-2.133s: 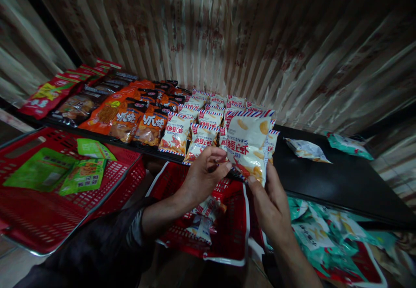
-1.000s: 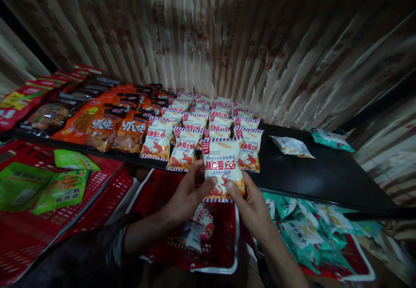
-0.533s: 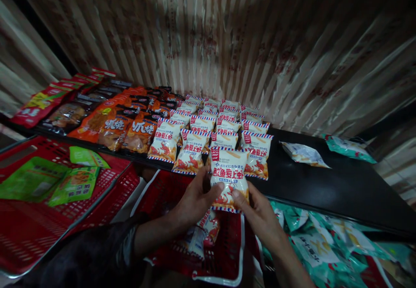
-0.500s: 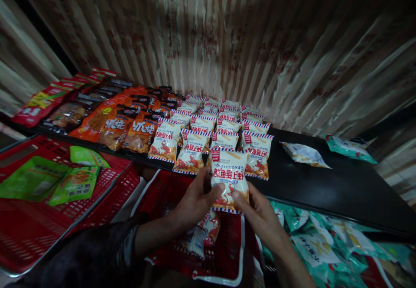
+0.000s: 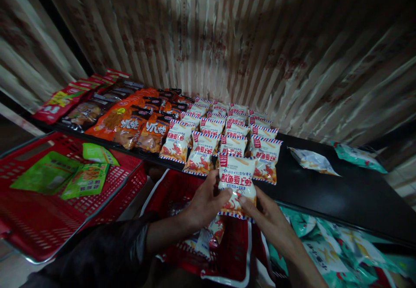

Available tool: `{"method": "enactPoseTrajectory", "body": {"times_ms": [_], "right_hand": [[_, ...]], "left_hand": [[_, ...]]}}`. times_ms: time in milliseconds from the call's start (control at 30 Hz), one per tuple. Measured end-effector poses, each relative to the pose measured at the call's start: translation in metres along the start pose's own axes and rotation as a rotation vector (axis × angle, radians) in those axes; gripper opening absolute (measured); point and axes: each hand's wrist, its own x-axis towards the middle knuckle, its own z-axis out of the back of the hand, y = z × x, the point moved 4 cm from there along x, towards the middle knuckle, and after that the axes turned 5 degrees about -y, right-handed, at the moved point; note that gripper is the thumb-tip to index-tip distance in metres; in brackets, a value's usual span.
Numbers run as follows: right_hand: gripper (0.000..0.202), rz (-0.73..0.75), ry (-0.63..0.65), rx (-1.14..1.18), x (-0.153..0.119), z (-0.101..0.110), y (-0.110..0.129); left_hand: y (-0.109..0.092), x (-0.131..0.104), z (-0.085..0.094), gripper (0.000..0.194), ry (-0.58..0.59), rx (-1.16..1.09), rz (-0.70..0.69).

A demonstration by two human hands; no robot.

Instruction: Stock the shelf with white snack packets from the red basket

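Between my two hands I hold a white-and-orange snack bag (image 5: 237, 177) with a striped edge and red lettering. My left hand (image 5: 211, 199) grips its left side, thumb across the front. On the other side my right hand (image 5: 263, 207) is closed on it, thumb also on the front. Just behind stand rows of matching snack bags (image 5: 201, 151) on the black shelf (image 5: 312, 192). Below my hands is a red basket (image 5: 230, 253), with a few wrapped packs (image 5: 212, 234) inside, partly hidden by my left arm.
Orange snack packs (image 5: 154, 132) and red packs (image 5: 61, 101) line the shelf's left. A white bag (image 5: 313, 161) and a teal bag (image 5: 359, 158) lie at right. Another red basket (image 5: 130, 192) holds green packs (image 5: 86, 179). Teal bags (image 5: 331, 249) fill the lower right. A corrugated wall (image 5: 208, 40) stands behind.
The whole scene has shifted slightly right in view as the head turned a little left. Both hands still hold the same snack bag, almost unmoved relative to the shelf.
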Motion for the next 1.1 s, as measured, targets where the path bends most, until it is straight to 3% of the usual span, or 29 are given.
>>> {"method": "enactPoseTrajectory", "body": {"times_ms": [233, 600, 867, 1100], "right_hand": [[0.048, 0.045, -0.027, 0.001, 0.004, -0.007, 0.015], [0.047, 0.085, -0.069, -0.006, 0.004, -0.012, 0.023], [0.045, 0.056, -0.032, -0.072, -0.002, 0.001, 0.020], [0.045, 0.038, -0.025, -0.073, -0.012, 0.010, 0.016]], "left_hand": [[-0.012, 0.002, 0.008, 0.038, -0.036, -0.001, -0.010], [-0.009, 0.004, 0.013, 0.036, -0.051, -0.063, -0.005], [-0.009, 0.004, -0.001, 0.041, 0.018, -0.113, -0.041], [-0.009, 0.000, -0.011, 0.046, 0.046, -0.096, 0.026]]}}
